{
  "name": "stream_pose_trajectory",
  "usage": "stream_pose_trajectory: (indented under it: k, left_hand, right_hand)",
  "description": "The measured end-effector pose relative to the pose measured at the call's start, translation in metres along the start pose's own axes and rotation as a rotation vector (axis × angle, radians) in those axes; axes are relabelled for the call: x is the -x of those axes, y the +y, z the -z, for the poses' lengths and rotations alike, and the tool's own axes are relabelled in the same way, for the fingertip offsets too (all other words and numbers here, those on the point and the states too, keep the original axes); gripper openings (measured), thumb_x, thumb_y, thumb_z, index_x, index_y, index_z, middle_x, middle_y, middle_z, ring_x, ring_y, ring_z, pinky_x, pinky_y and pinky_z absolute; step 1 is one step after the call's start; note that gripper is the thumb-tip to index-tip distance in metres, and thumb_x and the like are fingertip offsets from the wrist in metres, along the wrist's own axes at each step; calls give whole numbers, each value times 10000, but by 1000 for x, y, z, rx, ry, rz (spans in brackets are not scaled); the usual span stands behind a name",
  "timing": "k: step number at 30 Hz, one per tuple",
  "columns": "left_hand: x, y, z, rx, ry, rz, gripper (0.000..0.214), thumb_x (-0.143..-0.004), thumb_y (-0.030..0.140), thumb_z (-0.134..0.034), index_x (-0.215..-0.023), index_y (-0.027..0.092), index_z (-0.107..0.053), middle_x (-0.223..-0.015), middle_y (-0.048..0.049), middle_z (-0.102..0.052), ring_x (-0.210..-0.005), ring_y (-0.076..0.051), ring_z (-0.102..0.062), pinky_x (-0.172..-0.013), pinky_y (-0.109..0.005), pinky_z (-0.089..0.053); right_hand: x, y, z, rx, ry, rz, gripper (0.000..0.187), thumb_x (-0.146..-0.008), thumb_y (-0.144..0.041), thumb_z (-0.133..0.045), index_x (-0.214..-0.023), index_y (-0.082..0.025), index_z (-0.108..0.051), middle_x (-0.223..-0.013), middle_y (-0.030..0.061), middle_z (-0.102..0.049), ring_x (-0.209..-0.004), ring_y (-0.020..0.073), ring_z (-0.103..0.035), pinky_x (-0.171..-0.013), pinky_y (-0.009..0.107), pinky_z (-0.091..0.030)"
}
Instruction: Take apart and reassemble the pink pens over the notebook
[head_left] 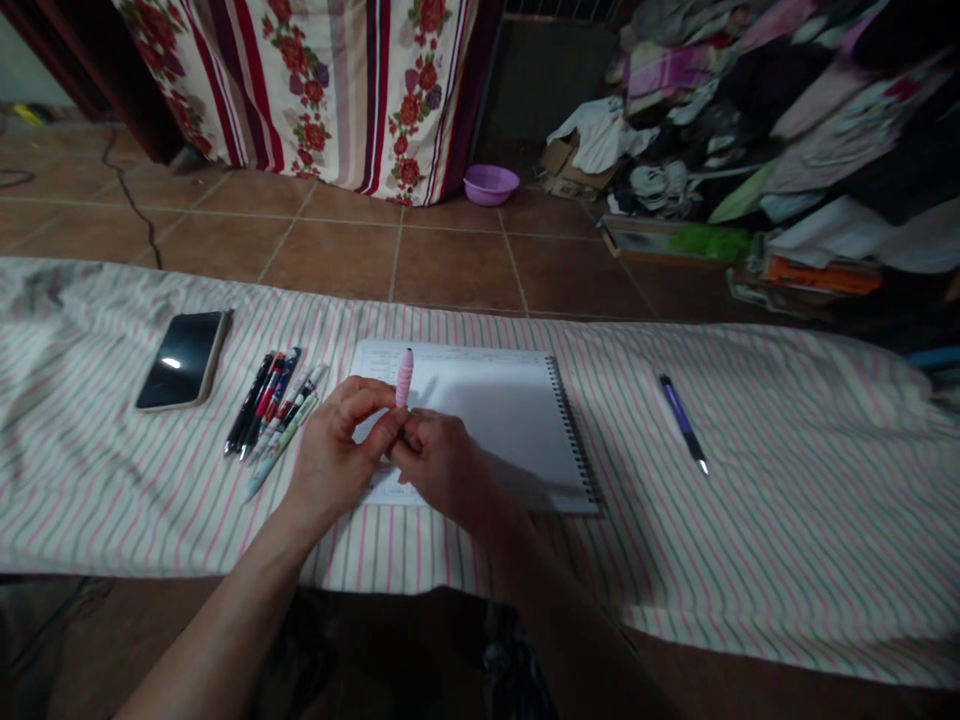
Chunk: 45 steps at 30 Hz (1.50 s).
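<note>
Both my hands meet over the lower left part of a white spiral notebook [495,420] that lies on a striped cloth. My left hand [337,450] and my right hand [442,465] are closed on a pink pen [404,377], which stands upright with its ribbed pink end sticking up above my fingers. The pen's lower part is hidden inside the fingers. A bundle of several pens [274,410] lies just left of my left hand.
A dark phone [182,360] lies face up at the left on the striped cloth [787,520]. A purple pen [683,422] lies alone to the right of the notebook. Beyond are a tiled floor, a purple bowl [490,184], a flowered curtain and heaps of clothes.
</note>
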<state>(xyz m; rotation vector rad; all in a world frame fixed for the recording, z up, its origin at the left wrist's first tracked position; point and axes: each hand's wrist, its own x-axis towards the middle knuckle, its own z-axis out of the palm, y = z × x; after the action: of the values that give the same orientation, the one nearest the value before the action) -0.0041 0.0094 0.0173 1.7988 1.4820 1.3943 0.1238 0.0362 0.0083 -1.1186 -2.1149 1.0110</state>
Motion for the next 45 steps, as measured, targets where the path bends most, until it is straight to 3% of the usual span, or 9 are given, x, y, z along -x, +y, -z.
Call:
stream_pose_trajectory:
  k: [10, 18, 24, 27, 29, 33, 40, 45]
  left_hand:
    - [0, 1, 2, -43, -9, 19, 45, -807, 178, -575, -797, 183, -619, -816, -26, -589, -788, -142, -586, -692, -286, -507]
    - [-1, 0, 1, -40, 1, 39, 41, -798, 199, -589, -804, 183, -626, -805, -30, -595, -789, -154, -592, -724, -315, -513]
    - [8, -2, 13, -18, -136, 143, 204, -820, 258, -558, -997, 184, -628, -993, -76, -648, -943, -192, -614, -862, -358, -495]
    - [18, -10, 20, -92, -267, 253, 342, -830, 287, -525, -1151, 179, -572, -1093, -102, -654, -928, -211, -638, -819, -372, -511]
    - [23, -13, 21, -165, -313, 242, 381, -796, 314, -574, -1153, 182, -582, -1041, -88, -677, -927, -224, -637, -825, -369, -499]
    - [25, -10, 12, -173, -351, 242, 224, -856, 305, -486, -896, 194, -676, -732, -37, -688, -753, -205, -658, -666, -294, -501]
    - [25, -8, -6, -96, -262, 262, 211, -851, 305, -503, -906, 203, -679, -707, -12, -668, -669, -170, -626, -628, -267, -468]
    - [25, -7, -9, -75, -280, 237, 228, -854, 296, -501, -939, 217, -697, -709, -9, -658, -696, -177, -617, -633, -270, -456]
  right_hand:
    - [1, 0, -11, -109, 61, -79, 104, -805, -216, -504, -747, -171, -579, -497, -41, -554, -412, 86, -558, -424, 167, -386]
    - [1, 1, -10, -121, 85, -55, 219, -829, -222, -482, -624, -170, -538, -556, -15, -585, -485, 90, -590, -429, 155, -403]
    - [1, 2, -5, -238, 98, -129, 192, -819, -215, -487, -666, -149, -582, -645, -3, -620, -495, 90, -632, -404, 132, -424]
    - [1, 0, 1, -242, 119, -133, 232, -839, -266, -482, -679, -145, -598, -639, 3, -617, -513, 100, -647, -407, 133, -421]
    - [2, -2, 4, -257, 132, -134, 255, -844, -275, -483, -655, -143, -590, -627, 1, -607, -508, 96, -647, -399, 127, -408]
    - [1, -5, 9, -270, 161, -158, 234, -831, -280, -509, -660, -151, -604, -639, 4, -637, -501, 94, -644, -415, 137, -420]
    - [2, -8, 20, -276, 180, -220, 320, -822, -324, -523, -570, -148, -611, -458, -27, -552, -398, 75, -556, -443, 165, -419]
    - [4, -3, 21, -413, 162, -269, 310, -811, -379, -529, -736, -135, -706, -488, -22, -571, -356, 53, -465, -394, 170, -371]
